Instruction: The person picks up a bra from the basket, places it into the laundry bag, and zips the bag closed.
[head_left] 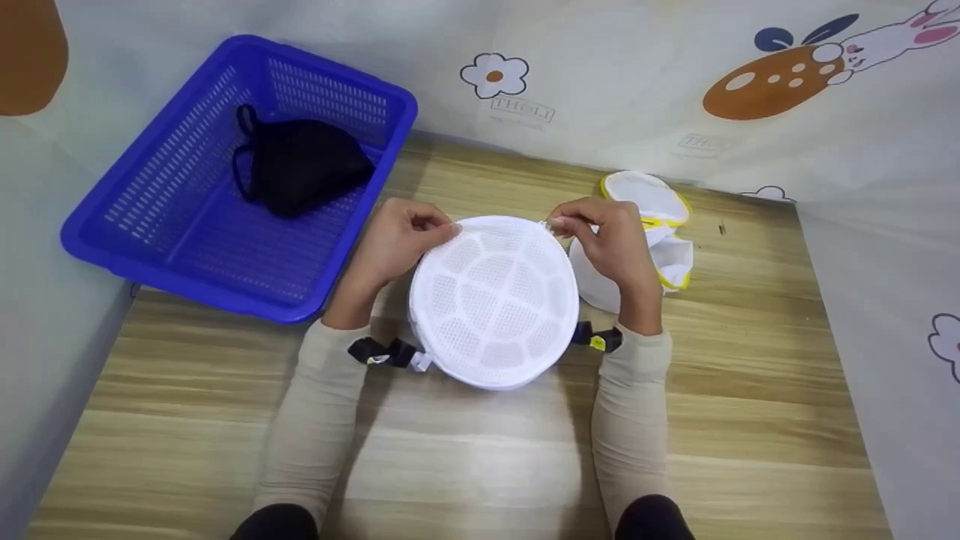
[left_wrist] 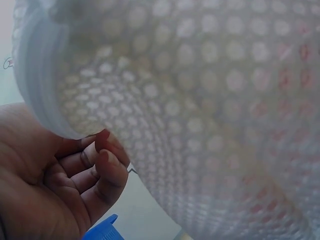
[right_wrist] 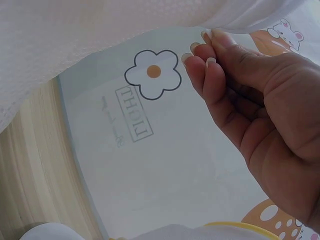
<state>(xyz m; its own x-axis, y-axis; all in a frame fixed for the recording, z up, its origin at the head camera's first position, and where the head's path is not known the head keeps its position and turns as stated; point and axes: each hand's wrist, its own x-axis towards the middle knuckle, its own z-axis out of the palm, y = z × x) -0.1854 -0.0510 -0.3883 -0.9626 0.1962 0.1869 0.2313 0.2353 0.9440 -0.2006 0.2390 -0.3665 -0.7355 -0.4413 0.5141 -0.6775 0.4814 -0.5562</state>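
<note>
A round white mesh laundry bag (head_left: 495,300) is held up between both hands, its flat ribbed face toward the head camera. At its upper left edge my left hand (head_left: 397,244) pinches the rim between thumb and fingers. My right hand (head_left: 611,236) pinches the upper right edge, close to the zip. Seen from the left wrist, the mesh (left_wrist: 215,115) fills most of the view and curves down past the fingers. From the right wrist, the thumb and index fingertip meet at the bag's white edge (right_wrist: 245,20).
A blue plastic basket (head_left: 75,232) stands at the left, with a black cloth item with loop straps (head_left: 307,161) inside. Behind my right hand lie white pouches with yellow trim (head_left: 646,196). Patterned sheeting (head_left: 615,90) rises behind the wooden tabletop (head_left: 750,420).
</note>
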